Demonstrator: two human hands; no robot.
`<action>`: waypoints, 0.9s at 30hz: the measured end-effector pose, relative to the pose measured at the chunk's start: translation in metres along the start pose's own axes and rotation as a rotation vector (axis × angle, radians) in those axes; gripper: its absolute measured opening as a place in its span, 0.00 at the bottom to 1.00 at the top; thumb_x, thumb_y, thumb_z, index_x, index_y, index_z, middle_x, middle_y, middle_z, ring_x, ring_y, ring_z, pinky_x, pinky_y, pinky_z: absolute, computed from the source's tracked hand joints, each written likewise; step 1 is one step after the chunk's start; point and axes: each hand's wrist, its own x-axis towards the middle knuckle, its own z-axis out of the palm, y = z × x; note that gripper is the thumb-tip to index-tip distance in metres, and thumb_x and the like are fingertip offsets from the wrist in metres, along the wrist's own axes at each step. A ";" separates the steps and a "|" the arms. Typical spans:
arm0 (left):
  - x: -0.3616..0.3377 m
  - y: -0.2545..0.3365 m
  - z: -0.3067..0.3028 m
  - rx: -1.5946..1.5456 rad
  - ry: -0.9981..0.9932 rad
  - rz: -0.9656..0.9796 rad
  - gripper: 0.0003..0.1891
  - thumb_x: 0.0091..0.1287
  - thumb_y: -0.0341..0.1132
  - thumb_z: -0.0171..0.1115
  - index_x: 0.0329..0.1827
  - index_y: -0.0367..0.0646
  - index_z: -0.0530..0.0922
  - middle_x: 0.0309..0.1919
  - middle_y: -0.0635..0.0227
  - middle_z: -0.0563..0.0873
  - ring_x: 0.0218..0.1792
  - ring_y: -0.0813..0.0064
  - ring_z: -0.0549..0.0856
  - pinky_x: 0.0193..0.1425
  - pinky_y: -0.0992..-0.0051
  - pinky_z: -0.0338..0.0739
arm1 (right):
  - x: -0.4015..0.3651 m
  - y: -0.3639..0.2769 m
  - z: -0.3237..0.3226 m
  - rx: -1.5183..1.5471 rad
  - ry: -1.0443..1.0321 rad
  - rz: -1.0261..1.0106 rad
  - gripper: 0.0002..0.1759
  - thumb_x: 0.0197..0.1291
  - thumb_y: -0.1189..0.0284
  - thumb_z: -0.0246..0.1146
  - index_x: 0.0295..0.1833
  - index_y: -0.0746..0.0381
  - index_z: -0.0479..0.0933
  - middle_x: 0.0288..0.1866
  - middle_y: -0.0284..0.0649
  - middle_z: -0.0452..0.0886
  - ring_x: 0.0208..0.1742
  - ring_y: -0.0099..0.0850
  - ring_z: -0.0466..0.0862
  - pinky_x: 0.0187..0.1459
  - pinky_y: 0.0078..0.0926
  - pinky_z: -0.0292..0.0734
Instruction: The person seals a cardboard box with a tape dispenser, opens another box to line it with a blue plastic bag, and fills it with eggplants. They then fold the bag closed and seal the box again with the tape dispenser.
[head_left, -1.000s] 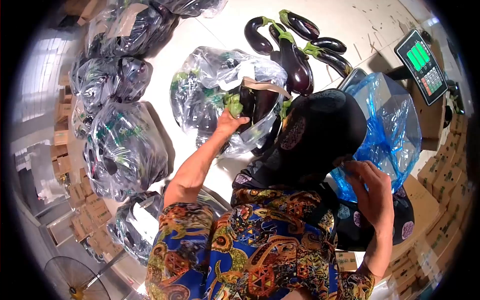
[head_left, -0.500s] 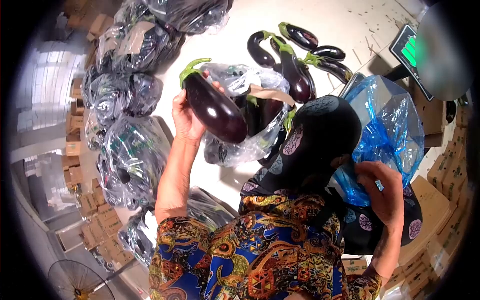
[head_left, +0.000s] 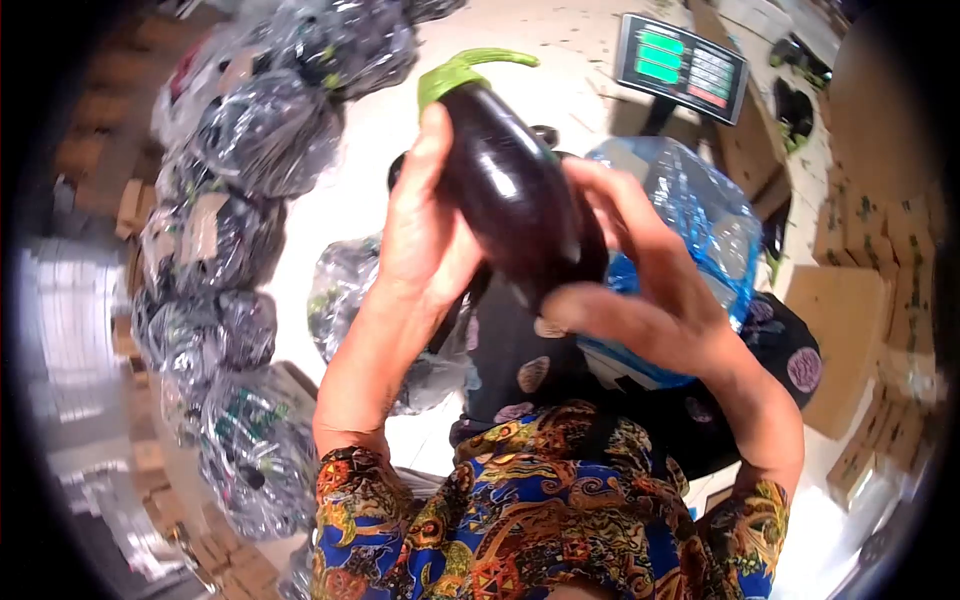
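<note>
A large, glossy dark purple eggplant (head_left: 510, 180) with a green cap and curved stem is held up in front of me, tilted with its stem end at upper left. My left hand (head_left: 425, 215) is closed round its upper left side, the thumb just under the cap. At the lower end, my right hand (head_left: 650, 270) curves about it, fingers along the right side and thumb across the tip, slightly blurred. Behind the right hand rests a blue plastic bag (head_left: 700, 215). Below my left forearm a clear plastic bag (head_left: 345, 285) is partly hidden.
Several clear bags packed with dark produce (head_left: 265, 130) line the left side. A scale display (head_left: 682, 70) with green readouts stands at upper right, beside cardboard boxes (head_left: 885, 250). More eggplants (head_left: 795, 100) lie on the floor at far right.
The eggplant has come up closer to my head, away from the clear bag. My right hand has left the blue bag and moved onto the eggplant's lower end. The view has shifted.
</note>
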 end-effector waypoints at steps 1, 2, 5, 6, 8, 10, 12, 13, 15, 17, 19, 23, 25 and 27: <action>0.009 -0.013 0.012 0.201 0.121 0.028 0.22 0.76 0.49 0.51 0.60 0.40 0.75 0.53 0.60 0.84 0.54 0.64 0.83 0.63 0.60 0.77 | 0.000 0.000 -0.009 0.004 0.072 0.174 0.40 0.55 0.57 0.73 0.67 0.66 0.66 0.56 0.41 0.77 0.57 0.29 0.76 0.57 0.27 0.71; 0.017 -0.021 0.018 0.161 0.025 0.040 0.20 0.77 0.47 0.50 0.60 0.41 0.75 0.53 0.62 0.83 0.55 0.65 0.82 0.65 0.60 0.75 | 0.000 0.001 -0.017 0.014 0.147 0.347 0.40 0.57 0.55 0.72 0.66 0.68 0.66 0.53 0.40 0.78 0.54 0.27 0.77 0.56 0.24 0.72; 0.034 -0.043 0.026 0.369 0.054 -0.049 0.18 0.76 0.40 0.53 0.62 0.39 0.74 0.55 0.63 0.82 0.57 0.67 0.79 0.66 0.65 0.72 | -0.007 0.027 -0.050 0.568 0.067 0.304 0.31 0.67 0.57 0.59 0.67 0.67 0.66 0.55 0.43 0.80 0.56 0.27 0.80 0.59 0.27 0.75; 0.037 -0.047 0.025 0.328 0.032 -0.106 0.20 0.74 0.37 0.56 0.65 0.37 0.72 0.55 0.60 0.81 0.55 0.68 0.79 0.64 0.69 0.71 | -0.015 0.031 -0.058 0.752 0.086 0.313 0.29 0.69 0.58 0.56 0.67 0.66 0.66 0.57 0.44 0.79 0.58 0.29 0.80 0.61 0.28 0.75; 0.048 -0.051 0.008 0.375 0.031 -0.245 0.25 0.72 0.36 0.59 0.69 0.38 0.66 0.54 0.64 0.81 0.52 0.73 0.81 0.58 0.72 0.74 | -0.032 0.028 -0.070 0.692 0.304 0.405 0.30 0.68 0.60 0.57 0.70 0.65 0.63 0.61 0.42 0.76 0.60 0.30 0.79 0.64 0.29 0.73; 0.052 -0.050 0.000 0.520 -0.034 -0.340 0.22 0.71 0.37 0.59 0.65 0.35 0.72 0.49 0.57 0.84 0.50 0.68 0.83 0.54 0.76 0.76 | -0.047 0.026 -0.074 0.550 0.380 0.385 0.34 0.65 0.60 0.61 0.72 0.64 0.61 0.62 0.42 0.75 0.61 0.30 0.77 0.64 0.30 0.72; 0.049 -0.042 -0.007 0.733 -0.030 -0.387 0.22 0.72 0.39 0.59 0.64 0.37 0.73 0.49 0.59 0.85 0.50 0.70 0.83 0.54 0.76 0.76 | -0.066 0.023 -0.078 0.488 0.466 0.481 0.38 0.60 0.64 0.66 0.71 0.65 0.60 0.62 0.43 0.72 0.62 0.32 0.75 0.65 0.32 0.70; 0.051 -0.035 -0.017 0.825 -0.058 -0.408 0.22 0.72 0.41 0.59 0.64 0.38 0.73 0.49 0.60 0.85 0.50 0.71 0.83 0.54 0.75 0.76 | -0.073 0.021 -0.083 0.385 0.467 0.580 0.38 0.59 0.64 0.67 0.71 0.65 0.60 0.61 0.43 0.72 0.62 0.33 0.75 0.64 0.32 0.70; 0.055 -0.020 -0.032 1.092 -0.109 -0.436 0.26 0.71 0.47 0.59 0.65 0.39 0.73 0.51 0.61 0.85 0.53 0.71 0.82 0.57 0.73 0.75 | -0.076 0.015 -0.088 0.260 0.498 0.799 0.43 0.55 0.62 0.71 0.70 0.68 0.59 0.60 0.47 0.73 0.60 0.35 0.76 0.61 0.31 0.72; 0.064 -0.017 -0.047 1.322 -0.138 -0.514 0.37 0.68 0.56 0.59 0.70 0.36 0.66 0.61 0.54 0.78 0.60 0.64 0.78 0.59 0.69 0.75 | -0.080 0.037 -0.095 0.152 0.504 0.891 0.46 0.53 0.61 0.72 0.70 0.71 0.58 0.58 0.49 0.74 0.58 0.36 0.77 0.60 0.30 0.73; 0.075 -0.035 -0.104 1.468 -0.198 -0.556 0.44 0.66 0.60 0.60 0.74 0.34 0.60 0.68 0.47 0.71 0.65 0.59 0.75 0.63 0.65 0.73 | -0.078 0.063 -0.093 0.079 0.548 0.952 0.50 0.50 0.58 0.74 0.68 0.75 0.57 0.57 0.55 0.75 0.57 0.38 0.79 0.60 0.30 0.73; 0.075 -0.076 -0.163 1.328 -0.281 -0.879 0.37 0.65 0.54 0.64 0.68 0.34 0.69 0.64 0.49 0.76 0.61 0.61 0.77 0.63 0.68 0.72 | -0.074 0.147 -0.097 -0.249 0.568 1.137 0.57 0.45 0.48 0.74 0.69 0.75 0.57 0.63 0.59 0.71 0.62 0.44 0.76 0.64 0.33 0.69; 0.068 -0.088 -0.177 1.348 -0.575 -0.719 0.27 0.67 0.46 0.63 0.62 0.35 0.76 0.58 0.56 0.81 0.55 0.67 0.80 0.60 0.70 0.73 | -0.074 0.193 -0.100 -0.393 0.547 1.228 0.58 0.44 0.44 0.73 0.69 0.76 0.57 0.64 0.58 0.71 0.63 0.45 0.75 0.64 0.34 0.68; 0.051 -0.088 -0.184 1.543 -0.912 -0.189 0.19 0.68 0.40 0.61 0.56 0.36 0.80 0.54 0.61 0.83 0.50 0.72 0.81 0.57 0.72 0.74 | -0.082 0.233 -0.110 -0.293 0.541 1.173 0.57 0.45 0.43 0.72 0.69 0.73 0.59 0.63 0.55 0.72 0.63 0.43 0.75 0.62 0.33 0.69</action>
